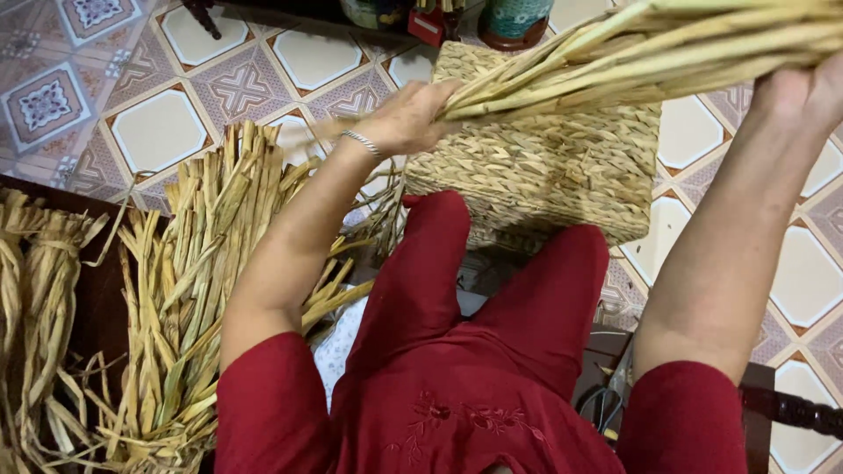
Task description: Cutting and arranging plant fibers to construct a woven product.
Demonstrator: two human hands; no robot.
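Woven basket (544, 171) sits on the tiled floor (158, 132) ahead of the knees; dried stalk pile (189, 290) left, bundled stalks (632, 53) above, possibly touching.

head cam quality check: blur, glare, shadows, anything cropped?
Head view: even, soft light, no glare on the floor tiles; the left hand is sharp on the reed bundle; the right hand is cropped at the frame edge; mild shadow falls under the woven basket.

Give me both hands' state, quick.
Left hand: closed around the reed bundle near its end.
Right hand: up against the same bundle, mostly cut off at the frame edge; grip cannot be told.
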